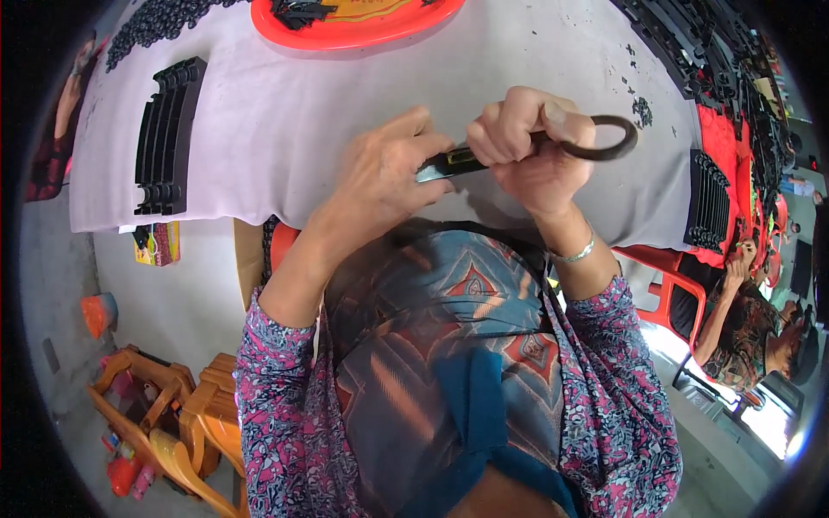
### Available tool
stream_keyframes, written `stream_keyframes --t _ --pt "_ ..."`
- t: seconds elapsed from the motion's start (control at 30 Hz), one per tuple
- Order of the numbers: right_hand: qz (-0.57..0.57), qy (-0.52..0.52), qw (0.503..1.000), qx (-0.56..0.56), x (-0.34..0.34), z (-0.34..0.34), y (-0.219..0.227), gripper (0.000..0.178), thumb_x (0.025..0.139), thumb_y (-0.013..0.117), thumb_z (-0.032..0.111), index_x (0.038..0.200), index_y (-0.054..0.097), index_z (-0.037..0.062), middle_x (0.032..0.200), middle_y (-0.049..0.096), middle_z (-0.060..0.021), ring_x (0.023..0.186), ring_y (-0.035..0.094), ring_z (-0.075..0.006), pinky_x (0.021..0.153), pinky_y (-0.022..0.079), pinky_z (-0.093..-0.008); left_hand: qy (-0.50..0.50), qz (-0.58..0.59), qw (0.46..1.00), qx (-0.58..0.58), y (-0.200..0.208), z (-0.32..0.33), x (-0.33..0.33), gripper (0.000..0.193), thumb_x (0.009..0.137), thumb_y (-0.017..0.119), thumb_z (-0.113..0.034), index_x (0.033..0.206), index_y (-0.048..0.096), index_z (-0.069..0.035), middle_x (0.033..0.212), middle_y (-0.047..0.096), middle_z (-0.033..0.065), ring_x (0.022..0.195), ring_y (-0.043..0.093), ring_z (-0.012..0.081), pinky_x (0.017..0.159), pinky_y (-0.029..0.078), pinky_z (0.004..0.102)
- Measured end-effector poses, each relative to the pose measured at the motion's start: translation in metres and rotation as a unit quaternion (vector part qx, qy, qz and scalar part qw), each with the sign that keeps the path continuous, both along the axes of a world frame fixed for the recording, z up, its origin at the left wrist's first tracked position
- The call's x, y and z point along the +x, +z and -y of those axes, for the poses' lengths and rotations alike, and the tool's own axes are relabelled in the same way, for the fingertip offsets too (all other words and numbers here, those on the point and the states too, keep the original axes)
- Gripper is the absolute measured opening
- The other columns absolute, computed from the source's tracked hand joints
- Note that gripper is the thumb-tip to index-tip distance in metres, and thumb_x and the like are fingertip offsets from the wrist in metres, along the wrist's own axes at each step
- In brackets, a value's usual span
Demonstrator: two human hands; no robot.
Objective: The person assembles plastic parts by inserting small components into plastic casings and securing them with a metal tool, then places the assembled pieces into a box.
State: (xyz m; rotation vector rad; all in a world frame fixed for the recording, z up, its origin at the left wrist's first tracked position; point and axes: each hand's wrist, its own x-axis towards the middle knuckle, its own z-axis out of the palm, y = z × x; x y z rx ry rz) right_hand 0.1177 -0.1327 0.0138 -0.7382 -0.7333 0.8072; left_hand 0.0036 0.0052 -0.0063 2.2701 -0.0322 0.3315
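My left hand is closed, its thumb and fingers pinching the end of a short, shiny black strip above the table's near edge. Wrapped in a fist, my right hand grips a dark tool with a round ring handle. The ring sticks out to the right of that fist; the fingers hide most of the shaft. Strip and tool lie in line between my hands, and where one ends and the other begins I cannot make out.
A grey cloth covers the table. Black slotted racks lie at left and right. At the back are a red tray, small black parts and long black strips. Another person sits at right, near a red chair.
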Motion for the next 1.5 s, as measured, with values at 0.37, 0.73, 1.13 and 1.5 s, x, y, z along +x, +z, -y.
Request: stream_keyframes --t 0.37,0.73,1.13,1.5 --pt "0.015 -0.012 0.999 -0.036 0.006 0.001 0.004 0.043 0.093 0.038 0.038 0.062 0.036 0.0075 0.054 0.028 0.0026 0.047 0.019 -0.0097 0.044 0.019 -0.0282 -0.009 0.001 1.0 -0.002 -0.002 -0.002 0.002 0.028 0.066 0.073 -0.015 0.09 0.065 -0.002 0.081 0.052 0.0113 0.075 0.057 0.031 0.064 0.045 0.0404" --pt "-0.005 -0.21 0.936 -0.282 0.064 0.038 0.057 0.036 0.094 0.051 0.036 0.073 0.048 0.0062 0.057 0.034 0.0054 0.047 0.027 -0.0038 0.04 0.018 -0.0187 -0.008 -0.007 1.0 0.0 -0.005 -0.001 -0.003 0.032 0.066 0.074 -0.011 0.096 0.066 -0.002 0.083 0.053 0.0109 0.075 0.057 0.0281 0.064 0.045 0.0375" --pt "0.466 -0.211 0.672 -0.536 0.105 0.032 0.001 0.025 0.082 0.065 0.021 0.078 0.062 -0.003 0.061 0.055 -0.0078 0.054 0.048 -0.0181 0.054 0.04 -0.033 -0.04 0.008 0.999 -0.024 -0.001 -0.007 -0.006 0.038 0.065 0.075 -0.014 0.1 0.064 -0.003 0.084 0.053 0.01 0.075 0.057 0.0283 0.064 0.044 0.0381" --pt "0.521 -0.143 0.779 -0.317 0.09 -0.108 0.013 0.019 0.08 0.066 0.014 0.092 0.065 -0.0003 0.085 0.065 -0.0117 0.073 0.062 -0.02 0.067 0.049 -0.0322 -0.038 0.019 0.999 -0.026 -0.012 -0.007 -0.004 0.034 0.066 0.074 -0.016 0.097 0.066 -0.004 0.088 0.052 0.0103 0.083 0.057 0.0303 0.069 0.046 0.0418"
